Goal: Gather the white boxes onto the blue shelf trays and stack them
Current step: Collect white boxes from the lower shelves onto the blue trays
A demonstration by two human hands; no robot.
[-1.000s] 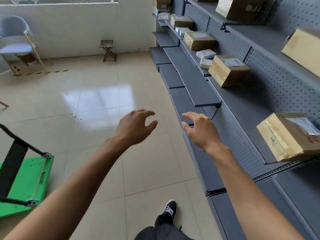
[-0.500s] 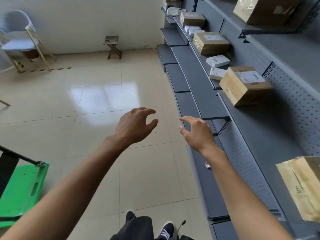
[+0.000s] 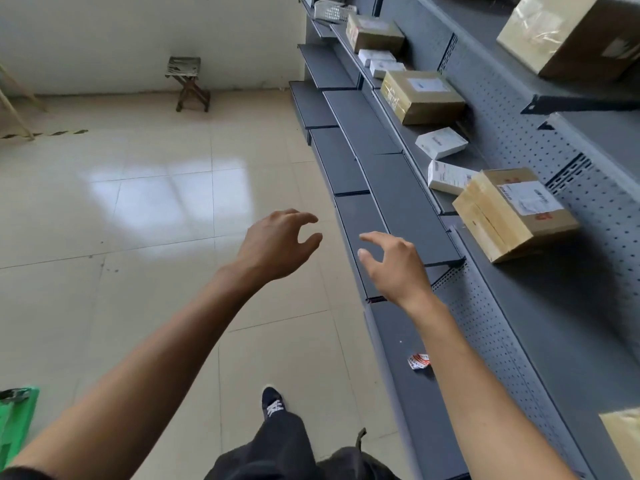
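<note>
- The left hand (image 3: 277, 244) was held out over the pale tiled floor (image 3: 145, 209), its grip loosely open, fingers curved, holding nothing.
- The right hand (image 3: 398, 268) reached out beside it, above the front edge of the dark blue-grey metal shelf trays (image 3: 408, 206); its grip was likewise relaxed and open, with nothing in it.
- Further along the shelf to the right, a small white cardboard box (image 3: 441, 143) lay flat, and a second white labelled box (image 3: 448, 176) lay just beside a brown taped cardboard carton (image 3: 512, 213).
- Two more small white boxes (image 3: 381, 62) sat further back, between two other brown cartons (image 3: 420, 97).
- A crumpled red-and-white scrap of paper (image 3: 419, 362) lay on the lowest tray near the right forearm.
- A small wooden folding stool (image 3: 188, 83) stood by the white wall, and a green trolley edge (image 3: 17, 424) showed at the lower left.
</note>
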